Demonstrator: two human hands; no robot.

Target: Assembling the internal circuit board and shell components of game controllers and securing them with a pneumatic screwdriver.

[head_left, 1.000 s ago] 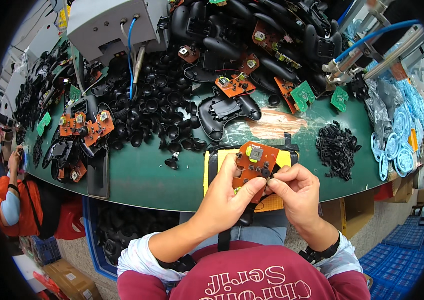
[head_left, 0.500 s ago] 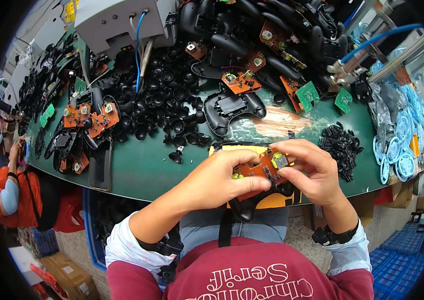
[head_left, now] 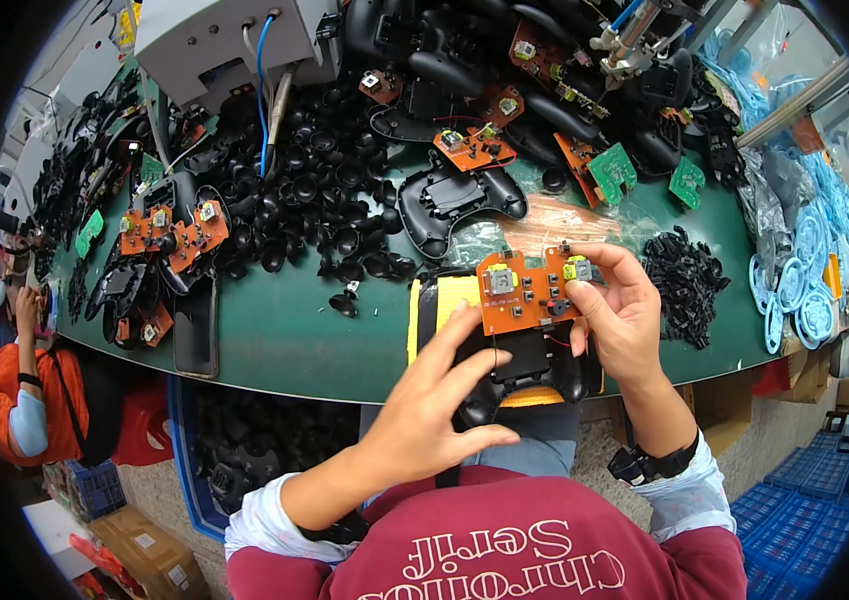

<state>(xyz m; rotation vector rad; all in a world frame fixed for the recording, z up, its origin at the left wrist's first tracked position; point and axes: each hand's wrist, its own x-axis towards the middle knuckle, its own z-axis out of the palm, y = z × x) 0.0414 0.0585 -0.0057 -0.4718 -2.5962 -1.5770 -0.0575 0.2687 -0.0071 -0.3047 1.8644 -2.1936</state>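
Observation:
An orange circuit board with two joystick modules is tilted up at the table's front edge. My right hand pinches its right end between thumb and fingers. Just below it is a black game controller shell, with a thin red wire at its right side. The shell lies over a yellow pad. My left hand holds nothing; its fingers are spread at the lower left of the board, close to the shell.
Black thumbstick caps are heaped at the middle left. Another controller shell lies beyond the pad. Small black parts form a pile on the right, near blue cable coils. A grey machine box stands at the back.
My left hand has let go of the circuit board, drawn back toward me and opened. The board is now tipped up, its face more visible, still in my right hand.

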